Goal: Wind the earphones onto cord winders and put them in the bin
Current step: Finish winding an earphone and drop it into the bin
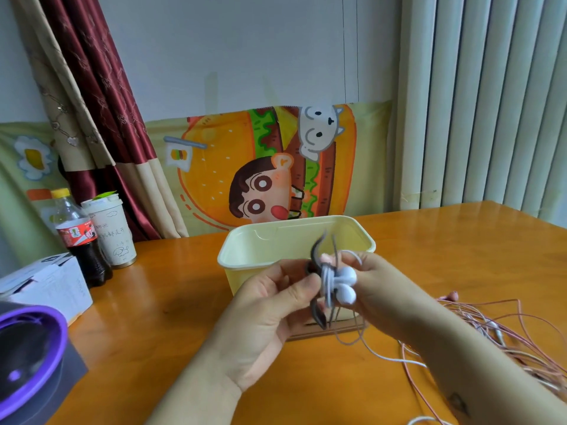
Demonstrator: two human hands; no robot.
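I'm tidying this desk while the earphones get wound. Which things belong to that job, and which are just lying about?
Job: white earphones and dark cord winder, held between left hand and right hand; cream bin; pink earphones.
Lying about: cola bottle, paper cup, white box, purple-rimmed object.

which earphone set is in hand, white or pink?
The white earphones, gripped with the dark winder between left hand and right hand; the pink earphones lie loose on the table.
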